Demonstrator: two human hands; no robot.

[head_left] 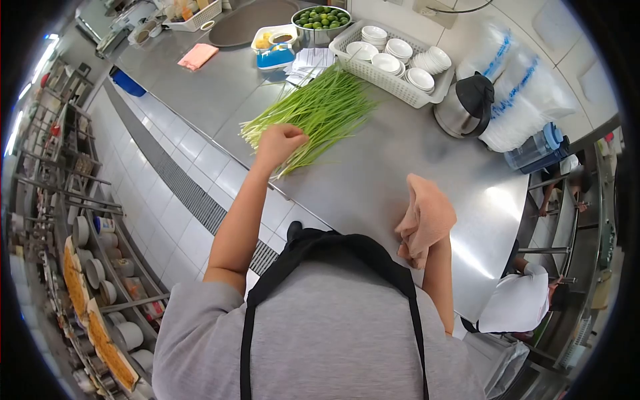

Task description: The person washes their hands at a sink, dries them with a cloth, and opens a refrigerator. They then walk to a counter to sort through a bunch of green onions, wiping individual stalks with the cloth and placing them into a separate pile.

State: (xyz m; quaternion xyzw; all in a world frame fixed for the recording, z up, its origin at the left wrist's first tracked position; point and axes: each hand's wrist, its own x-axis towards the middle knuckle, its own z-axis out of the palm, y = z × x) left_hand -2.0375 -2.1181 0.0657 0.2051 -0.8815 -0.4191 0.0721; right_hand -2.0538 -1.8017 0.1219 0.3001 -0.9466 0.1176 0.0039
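A wide bundle of long green chives (327, 107), pale at the root ends, lies spread on the steel table (360, 180). Over its near side is my left hand (281, 141), fingers curled and thumb pinched in. Whether a stalk is between those fingers I cannot make out. A peach-coloured cloth (427, 213) is bunched in my right hand, above the table to the right of the chives. The cloth covers most of that hand, so its fingers are hidden.
Behind the chives stand a white basket (420, 100) of small bowls, a pot of green limes (321, 18) and a blue-and-white box (275, 57). A steel jug (460, 110) and blue-lidded container (540, 147) stand right. A folded cloth (198, 56) lies left. Another person (513, 300) is at right.
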